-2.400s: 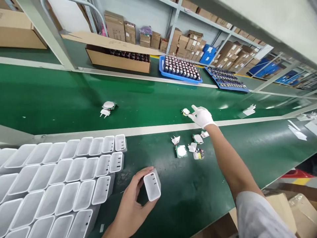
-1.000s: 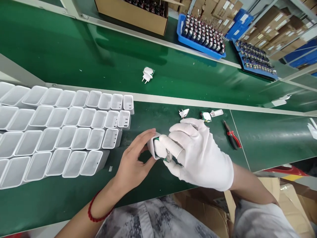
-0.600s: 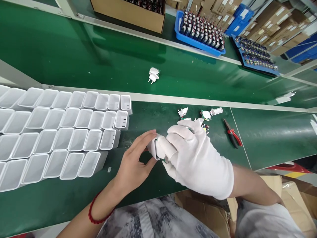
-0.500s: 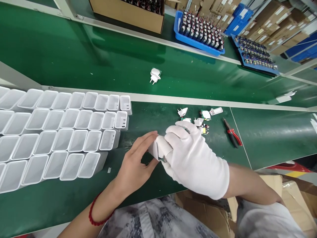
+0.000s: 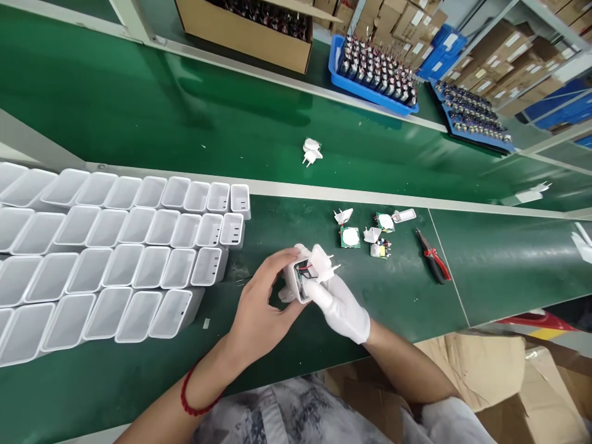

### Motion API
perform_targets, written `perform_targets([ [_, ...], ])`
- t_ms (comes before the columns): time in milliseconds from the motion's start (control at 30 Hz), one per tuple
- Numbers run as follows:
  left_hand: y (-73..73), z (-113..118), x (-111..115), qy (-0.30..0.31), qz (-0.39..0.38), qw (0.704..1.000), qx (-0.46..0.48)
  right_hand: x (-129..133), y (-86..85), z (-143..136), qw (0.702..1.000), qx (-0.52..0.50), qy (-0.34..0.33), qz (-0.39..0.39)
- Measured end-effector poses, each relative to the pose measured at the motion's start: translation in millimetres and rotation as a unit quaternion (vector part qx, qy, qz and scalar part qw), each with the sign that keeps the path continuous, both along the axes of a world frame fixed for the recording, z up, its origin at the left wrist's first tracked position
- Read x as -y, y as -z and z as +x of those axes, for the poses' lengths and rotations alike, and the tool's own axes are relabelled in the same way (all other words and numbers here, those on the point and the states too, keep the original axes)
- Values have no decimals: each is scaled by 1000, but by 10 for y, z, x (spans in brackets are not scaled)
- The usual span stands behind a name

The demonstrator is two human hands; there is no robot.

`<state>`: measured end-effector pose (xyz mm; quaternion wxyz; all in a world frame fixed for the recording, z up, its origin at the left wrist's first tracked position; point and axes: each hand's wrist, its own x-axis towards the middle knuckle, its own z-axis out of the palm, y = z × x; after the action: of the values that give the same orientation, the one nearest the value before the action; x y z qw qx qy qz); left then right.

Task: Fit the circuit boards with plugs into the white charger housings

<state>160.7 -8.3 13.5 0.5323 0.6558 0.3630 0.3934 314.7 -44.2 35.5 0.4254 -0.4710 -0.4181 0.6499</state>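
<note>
My bare left hand point(image 5: 261, 311) grips a white plastic housing point(image 5: 292, 280) from its left side, thumb below and fingers above. The housing's open face shows red and dark wires and part of a circuit board. A white plug piece with two pins point(image 5: 321, 262) sits tilted at its upper right. My gloved right hand point(image 5: 340, 305) pinches the housing's lower right edge, its fingertips partly hidden behind the parts. Beyond my hands on the green bench lie a green circuit board with a white disc point(image 5: 350, 237) and a component board point(image 5: 380, 249).
Rows of white open boxes point(image 5: 152, 265) fill the left. Red-handled pliers point(image 5: 433, 259) lie at right. A white plug assembly point(image 5: 311, 152) rests beyond the bench rail. On the shelf above stand a blue tray point(image 5: 370, 83) and a cardboard box point(image 5: 250, 37).
My right hand has turned and moved lower, uncovering the housing's wired inside and the pinned plug piece. The circuit board with the disc now shows fully. The view has shifted slightly.
</note>
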Motion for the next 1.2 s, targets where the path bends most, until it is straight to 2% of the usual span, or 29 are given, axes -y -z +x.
perform_targets([
  [100, -1, 3, -1, -7, 18, 1000, -10, -24, 22, -56, 998, -20, 49, -20],
  [233, -7, 10, 36, -45, 73, 995, -51, 8, 71, -129, 992, -32, 123, -23],
  [400, -32, 21, 50, -69, 98, 991, -66, 33, 151, -246, 982, -84, 171, -11],
  [567, 4, 4, -59, -35, 37, 997, -58, 15, 222, -260, 975, -102, 195, -43],
  [667, 24, -2, -92, -13, -42, 999, -29, 42, 224, -199, 977, -124, 167, -53],
  [733, 23, -2, -82, -13, -57, 998, -13, 59, 208, -167, 979, -128, 153, -50],
  [933, -13, 8, -8, -28, 66, 995, -75, 46, 214, -238, 967, -174, 179, -50],
  [1033, -24, 14, -3, -41, 99, 987, -123, 45, 227, -229, 962, -192, 185, -53],
  [1133, -24, 34, -20, -50, 126, 978, -156, 72, 189, -121, 978, -111, 168, -44],
  [1200, -37, 64, -28, -57, 179, 966, -178, 97, 152, -47, 984, -39, 174, -11],
])
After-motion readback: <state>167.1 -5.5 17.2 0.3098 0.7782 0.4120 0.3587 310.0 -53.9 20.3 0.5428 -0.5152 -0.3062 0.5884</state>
